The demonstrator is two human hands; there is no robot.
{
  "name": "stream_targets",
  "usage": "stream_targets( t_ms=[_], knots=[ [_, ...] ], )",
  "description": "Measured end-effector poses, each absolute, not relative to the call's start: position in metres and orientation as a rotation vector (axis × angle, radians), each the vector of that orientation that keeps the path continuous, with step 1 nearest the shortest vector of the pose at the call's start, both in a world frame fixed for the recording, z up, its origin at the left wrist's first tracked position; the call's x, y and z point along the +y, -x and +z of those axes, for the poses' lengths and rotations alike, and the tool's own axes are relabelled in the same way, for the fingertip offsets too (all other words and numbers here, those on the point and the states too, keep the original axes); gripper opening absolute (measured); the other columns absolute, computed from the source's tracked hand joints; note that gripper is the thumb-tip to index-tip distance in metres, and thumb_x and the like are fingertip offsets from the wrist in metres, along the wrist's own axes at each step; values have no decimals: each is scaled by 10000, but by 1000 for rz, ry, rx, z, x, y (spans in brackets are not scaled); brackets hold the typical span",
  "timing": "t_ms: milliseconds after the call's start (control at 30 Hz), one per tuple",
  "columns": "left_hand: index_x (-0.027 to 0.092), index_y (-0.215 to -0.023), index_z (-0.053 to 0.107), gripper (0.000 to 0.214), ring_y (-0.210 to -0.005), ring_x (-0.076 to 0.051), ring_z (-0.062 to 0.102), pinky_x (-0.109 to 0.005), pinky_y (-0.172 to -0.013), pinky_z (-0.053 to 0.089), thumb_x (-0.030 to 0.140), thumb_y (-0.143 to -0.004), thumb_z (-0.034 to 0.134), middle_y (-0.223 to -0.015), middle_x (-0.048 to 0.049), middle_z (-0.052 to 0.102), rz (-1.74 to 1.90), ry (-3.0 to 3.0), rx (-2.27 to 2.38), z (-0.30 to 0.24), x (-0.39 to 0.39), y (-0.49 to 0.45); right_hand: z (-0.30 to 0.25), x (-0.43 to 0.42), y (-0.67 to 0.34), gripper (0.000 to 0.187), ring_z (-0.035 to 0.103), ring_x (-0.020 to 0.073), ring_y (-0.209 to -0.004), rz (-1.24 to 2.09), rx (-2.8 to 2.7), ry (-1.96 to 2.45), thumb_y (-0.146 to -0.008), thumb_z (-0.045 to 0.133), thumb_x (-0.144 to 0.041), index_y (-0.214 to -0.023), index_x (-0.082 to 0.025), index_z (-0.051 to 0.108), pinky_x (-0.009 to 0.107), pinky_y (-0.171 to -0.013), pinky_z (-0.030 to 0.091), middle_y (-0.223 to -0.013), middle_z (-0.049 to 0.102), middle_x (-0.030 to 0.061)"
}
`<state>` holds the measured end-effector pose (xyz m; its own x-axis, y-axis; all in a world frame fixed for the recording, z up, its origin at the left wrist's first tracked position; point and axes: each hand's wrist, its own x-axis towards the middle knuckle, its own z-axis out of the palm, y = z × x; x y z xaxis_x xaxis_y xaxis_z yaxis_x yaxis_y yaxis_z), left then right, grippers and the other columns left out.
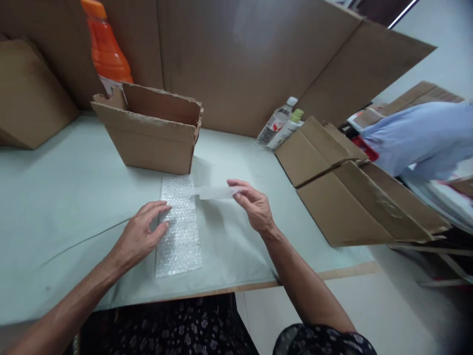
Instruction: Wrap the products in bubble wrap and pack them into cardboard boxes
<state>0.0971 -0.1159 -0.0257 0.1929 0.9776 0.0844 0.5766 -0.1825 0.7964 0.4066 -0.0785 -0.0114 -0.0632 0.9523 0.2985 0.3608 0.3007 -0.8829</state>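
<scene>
A flat, clear bubble-wrap bag [179, 236] lies lengthwise on the table in front of me. My left hand [146, 227] rests at its left edge with fingers apart, the fingertips touching the plastic. Between the thumb and fingers of my right hand [254, 203] is the end of a thin, translucent white strip [216, 193]. That strip stretches leftward, above the table, to the bag's upper right edge. Whether the strip is tape or a flap of the bag, I cannot tell.
An open cardboard box [158, 143] stands just behind the bag. Farther right are a clear bottle [277, 121], a white bottle with a green cap [286, 132] and larger cartons [343, 202]. An orange bottle [109, 52] stands behind the box. A person's blue sleeve [417, 133] shows at right.
</scene>
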Motion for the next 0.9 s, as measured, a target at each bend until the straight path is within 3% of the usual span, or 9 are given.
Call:
stream_targets(
  t_ms=[133,300,400,533,567,633,733,833,900],
  knots=[
    [198,-1151,730,425,-1153,-300,668,-255,-496,504,428,-843,547,-1344,-122,669,821,-1828,1435,-27,-124,-94,-16,-85,-415,337,705,256,-1042,781,-1344,1335,-881,681,-539,-929,-220,776,442,-976,552,-1039,780,64],
    [192,-1197,696,445,-1110,-299,671,-289,-571,551,415,-834,565,-1316,-136,674,853,-1810,1446,-27,-129,-93,8,-84,-408,239,680,260,-1126,665,-1505,1245,-869,728,-477,-867,-244,781,419,-928,562,-1177,751,69],
    [190,-1399,555,619,-961,-232,698,-317,-647,573,397,-818,607,-1360,-151,647,920,-1728,1453,-20,-127,-101,24,-90,-389,205,676,242,-1109,678,-1671,1193,-895,715,-441,-868,-248,780,391,-857,580,-1208,732,68],
    [234,-1552,347,875,-704,-116,680,-318,-663,575,366,-764,704,-1491,-191,547,1005,-1513,1323,-4,-110,-119,33,-100,-362,183,657,223,-1163,656,-1819,1027,-956,657,-405,-997,-286,790,393,-908,586,-1270,704,50],
    [217,-1510,412,829,-667,-108,677,-310,-640,568,368,-754,718,-1478,-197,558,986,-1464,1259,2,-104,-123,35,-102,-358,181,656,220,-1169,661,-1850,1005,-964,648,-392,-1006,-290,791,397,-931,585,-1262,708,45],
    [158,-1252,629,551,-651,-121,689,-292,-600,552,386,-757,716,-1393,-189,628,954,-1417,1136,14,-93,-129,39,-104,-354,179,653,215,-1182,669,-1881,984,-977,627,-361,-1015,-297,790,417,-986,573,-1248,716,33],
    [155,-869,696,224,-841,-190,732,-296,-682,577,357,-773,692,-1213,-131,732,1073,-1545,1081,33,-92,-129,50,-110,-356,204,644,222,-1213,659,-1879,962,-988,590,-289,-1046,-319,783,453,-1043,549,-1278,706,14],
    [191,-898,722,129,-1052,-216,712,-324,-847,589,257,-817,647,-1141,-74,762,1198,-1830,1117,39,-114,-117,55,-125,-362,280,646,228,-1216,692,-1957,858,-977,561,-190,-1090,-333,774,464,-1053,536,-1306,700,10],
    [203,-945,731,169,-1054,-203,719,-304,-827,596,193,-862,584,-1143,-67,763,1162,-2014,1141,26,-137,-104,44,-137,-365,333,651,221,-1206,758,-2054,781,-957,544,-118,-1113,-312,766,460,-1056,524,-1287,713,26]
  ],
)
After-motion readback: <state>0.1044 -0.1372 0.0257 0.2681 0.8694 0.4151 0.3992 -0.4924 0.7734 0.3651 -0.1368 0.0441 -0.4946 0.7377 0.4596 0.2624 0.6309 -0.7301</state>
